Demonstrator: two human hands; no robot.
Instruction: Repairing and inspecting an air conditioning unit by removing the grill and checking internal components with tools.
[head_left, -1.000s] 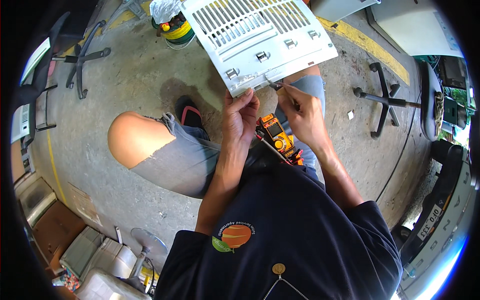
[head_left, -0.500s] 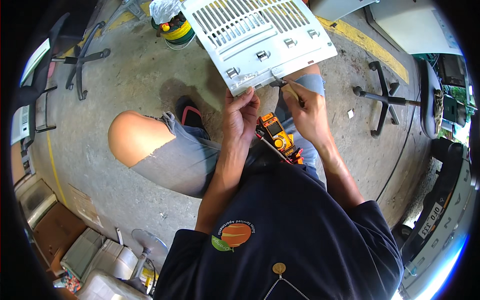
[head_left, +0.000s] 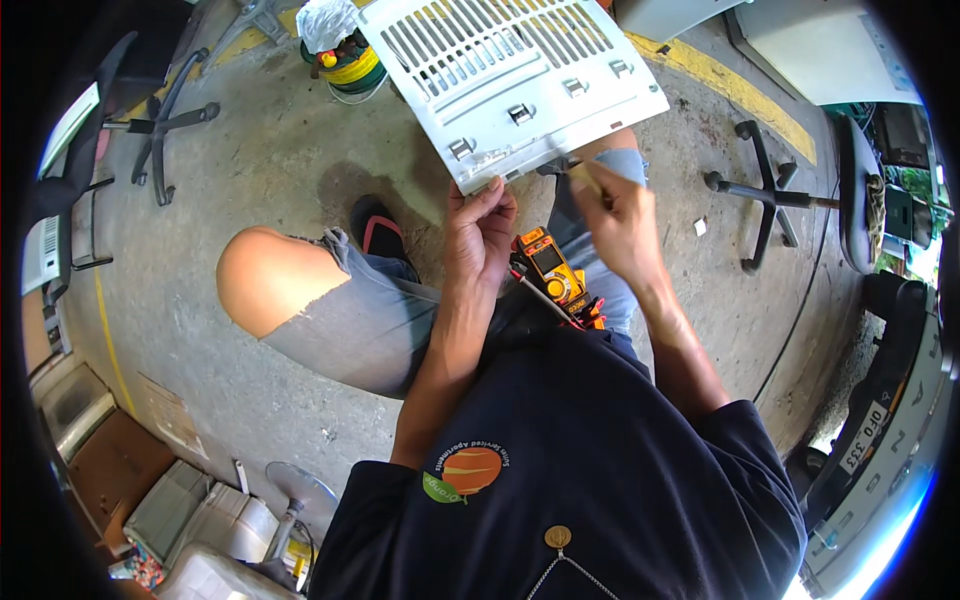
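A white vented metal panel [head_left: 520, 75] with several small metal clips stands tilted in front of me. My left hand [head_left: 480, 230] pinches its lower left edge between thumb and fingers. Closed around a small tan-handled tool [head_left: 584, 178], my right hand [head_left: 625, 225] is beside the panel's lower right edge. The tool looks like a brush, though its dark tip is blurred, and I cannot tell whether it touches the panel. Below and between my hands, an orange clamp meter [head_left: 552, 268] lies on my lap, with a test probe [head_left: 540, 288] next to it.
A bucket [head_left: 345, 70] with yellow and green bands stands behind the panel's left side. Wheeled chair bases [head_left: 768, 195] are on the right and far left. A fan [head_left: 295, 490] and several boxes [head_left: 165, 505] sit at the lower left. A vehicle [head_left: 890, 440] fills the right edge.
My right hand and its tool have shifted slightly, the tool's tip drawing back from the panel's edge. The panel has moved a little to the left, still held by my left hand.
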